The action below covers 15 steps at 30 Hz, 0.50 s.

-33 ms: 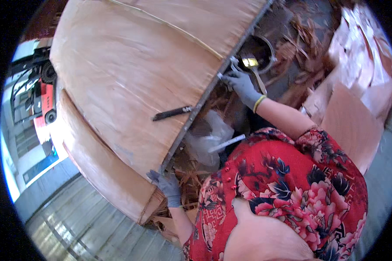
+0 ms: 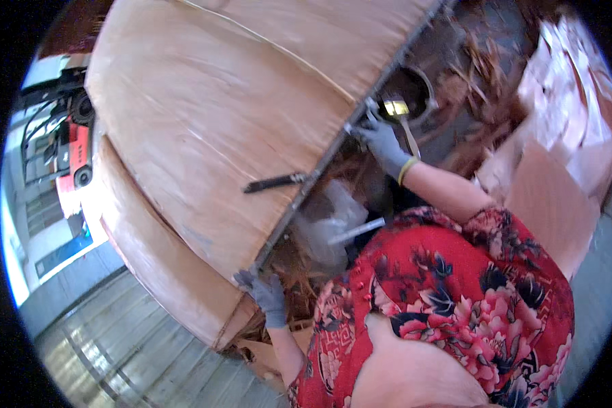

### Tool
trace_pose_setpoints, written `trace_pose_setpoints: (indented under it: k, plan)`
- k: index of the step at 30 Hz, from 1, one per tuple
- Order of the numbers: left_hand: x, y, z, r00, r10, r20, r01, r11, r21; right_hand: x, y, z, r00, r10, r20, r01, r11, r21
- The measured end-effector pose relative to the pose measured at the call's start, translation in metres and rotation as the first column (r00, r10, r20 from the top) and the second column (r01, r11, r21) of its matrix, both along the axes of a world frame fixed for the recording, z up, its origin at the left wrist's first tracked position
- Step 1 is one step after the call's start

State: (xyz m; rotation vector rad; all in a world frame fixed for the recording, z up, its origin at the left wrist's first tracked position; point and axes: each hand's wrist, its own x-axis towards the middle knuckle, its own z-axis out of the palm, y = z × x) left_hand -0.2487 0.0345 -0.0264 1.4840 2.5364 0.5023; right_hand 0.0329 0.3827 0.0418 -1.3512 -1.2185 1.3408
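A large thin brown wood sheet (image 2: 217,122) lies in front of me, its dark straight edge running diagonally up to the right. My left hand (image 2: 266,298), in a grey glove, touches the sheet's near corner with its fingers apart. Further along that edge is my right hand (image 2: 385,143), also gloved, its fingers bent together at the rim. A small whitish bit shows at those fingertips, too small to name. Just beyond the right hand, a flat brush (image 2: 396,107) rests over a dark round bucket (image 2: 428,85). A black utility knife (image 2: 274,182) lies on the sheet.
A clear plastic bag (image 2: 333,211) and a white strip (image 2: 358,231) lie between my hands and body. Wood scraps (image 2: 483,64) litter the right side near stacked sheets (image 2: 551,183). A curved sheet (image 2: 156,251) hangs at the left. Beyond stands a red forklift (image 2: 75,146).
The view has shifted slightly, so the sheet and knife appear a little further right and lower. Both hands stay at the same places along the edge.
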Motion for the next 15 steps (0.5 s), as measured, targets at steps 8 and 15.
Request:
trace_pose_setpoints:
  k: [8, 15]
  plan:
    - [0.048, 0.094, 0.022, 1.000, 0.001, -0.020, 0.005, 0.956, 0.292, 0.003, 0.004, -0.056, 0.998, 0.054, -0.044, -0.058, 0.994, -0.095]
    - [0.041, 0.191, 0.031, 0.884, -0.252, -0.393, 0.359, 0.905, 0.226, 0.016, -0.044, 0.015, 0.851, 0.024, 0.524, -0.009, 0.999, -0.032]
